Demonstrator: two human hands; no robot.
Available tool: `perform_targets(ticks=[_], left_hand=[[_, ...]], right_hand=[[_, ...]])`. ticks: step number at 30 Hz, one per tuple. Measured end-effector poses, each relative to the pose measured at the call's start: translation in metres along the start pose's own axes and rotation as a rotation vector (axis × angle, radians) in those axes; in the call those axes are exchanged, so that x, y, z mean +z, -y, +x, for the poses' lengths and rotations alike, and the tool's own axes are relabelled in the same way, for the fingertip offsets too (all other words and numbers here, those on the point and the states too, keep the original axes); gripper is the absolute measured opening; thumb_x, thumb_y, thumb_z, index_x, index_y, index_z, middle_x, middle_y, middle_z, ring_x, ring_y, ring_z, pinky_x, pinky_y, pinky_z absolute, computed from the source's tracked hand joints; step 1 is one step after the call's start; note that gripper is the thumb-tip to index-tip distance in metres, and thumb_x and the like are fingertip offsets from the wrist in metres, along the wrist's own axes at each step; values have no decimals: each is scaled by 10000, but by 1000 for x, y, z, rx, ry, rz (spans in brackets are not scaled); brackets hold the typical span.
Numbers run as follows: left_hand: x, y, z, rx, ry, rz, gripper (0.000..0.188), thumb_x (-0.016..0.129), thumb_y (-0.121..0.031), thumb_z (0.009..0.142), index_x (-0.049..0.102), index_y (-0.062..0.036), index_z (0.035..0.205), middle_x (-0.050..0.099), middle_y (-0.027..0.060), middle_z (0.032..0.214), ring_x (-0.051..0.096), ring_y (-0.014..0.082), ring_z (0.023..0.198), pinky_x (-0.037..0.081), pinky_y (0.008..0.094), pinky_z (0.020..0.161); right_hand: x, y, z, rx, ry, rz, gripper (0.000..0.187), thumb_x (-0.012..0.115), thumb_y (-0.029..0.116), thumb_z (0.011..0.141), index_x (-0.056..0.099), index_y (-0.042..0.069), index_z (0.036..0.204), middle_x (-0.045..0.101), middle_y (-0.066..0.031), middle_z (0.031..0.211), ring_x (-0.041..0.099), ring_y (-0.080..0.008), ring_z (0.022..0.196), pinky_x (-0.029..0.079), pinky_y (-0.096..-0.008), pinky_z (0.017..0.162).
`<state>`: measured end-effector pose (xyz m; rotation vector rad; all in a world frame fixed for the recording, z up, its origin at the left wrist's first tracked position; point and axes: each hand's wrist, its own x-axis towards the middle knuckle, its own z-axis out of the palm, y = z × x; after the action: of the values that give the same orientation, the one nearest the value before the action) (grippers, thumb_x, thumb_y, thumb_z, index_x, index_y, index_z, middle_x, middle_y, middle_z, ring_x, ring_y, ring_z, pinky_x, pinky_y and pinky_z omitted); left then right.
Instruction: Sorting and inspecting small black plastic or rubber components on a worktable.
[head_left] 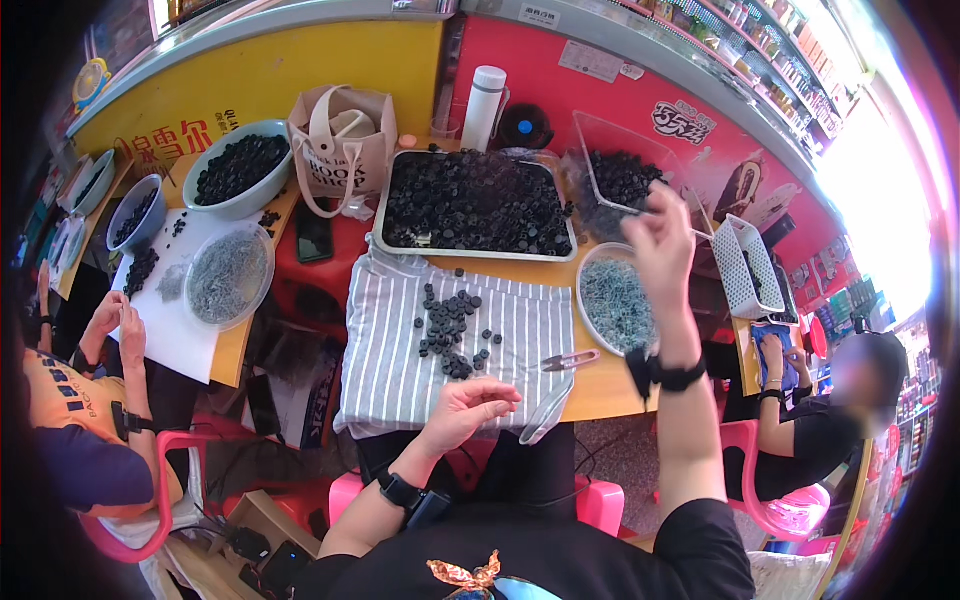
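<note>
My right hand [662, 240] is raised at the near side of a clear plastic bin [590, 150] of black parts, its fingers bent and apart with nothing seen in them. Low over the near edge of a grey striped cloth [380, 330] is my left hand [468, 412], thumb and fingers pressed together; whatever they hold is hidden. Small round black parts [452, 325] lie scattered on the cloth. Thread snips [570, 360] rest at its right edge. Beside my right wrist a round tub [612, 290] holds many small metallic-looking pieces, partly covered by my arm.
A white tray [480, 253] heaped with black parts spans the table's back. Behind it are a tote bag [345, 145] and a white bottle [484, 105]. A white perforated basket [748, 265] stands at the right. People work at both sides, with basins [238, 170] at the left.
</note>
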<state>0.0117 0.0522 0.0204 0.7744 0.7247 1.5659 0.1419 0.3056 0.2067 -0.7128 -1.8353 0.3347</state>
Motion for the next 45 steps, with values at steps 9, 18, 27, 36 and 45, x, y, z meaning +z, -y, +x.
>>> perform_targets(ticks=[9,18,27,36,45], left_hand=[[-4,-1,0,-35,59,34,187,615,30,931,692,27,1102,682,114,1083,682,178,975,550,281,833],[-6,0,-1,-32,55,13,167,611,30,936,692,32,1083,682,99,1059,681,157,935,550,273,829],[-6,4,2,-34,-66,-116,295,600,-2,959,605,8,1253,682,127,1124,678,172,953,545,279,773],[3,9,7,48,-153,-16,227,660,-22,936,653,5,1162,664,69,1025,649,94,865,545,236,731],[-5,4,4,54,-194,-365,274,586,-22,967,629,36,1231,688,134,1083,667,194,894,526,288,797]], right_hand=[[69,-9,-121,45,708,96,235,691,3,811,672,24,1044,629,-112,960,650,-216,793,531,-304,639],[130,-11,-132,-119,758,-165,243,701,56,782,682,40,1024,609,-158,948,623,-383,866,508,-450,748],[80,20,-133,-88,729,-56,156,699,54,740,611,19,864,597,-169,877,631,-393,815,511,-463,677],[26,61,-196,-181,555,-13,195,678,-30,672,601,18,844,552,-130,792,590,-317,721,492,-405,627],[9,16,-185,268,444,97,162,681,-57,786,642,-1,933,601,-130,834,641,-257,715,501,-348,606]])
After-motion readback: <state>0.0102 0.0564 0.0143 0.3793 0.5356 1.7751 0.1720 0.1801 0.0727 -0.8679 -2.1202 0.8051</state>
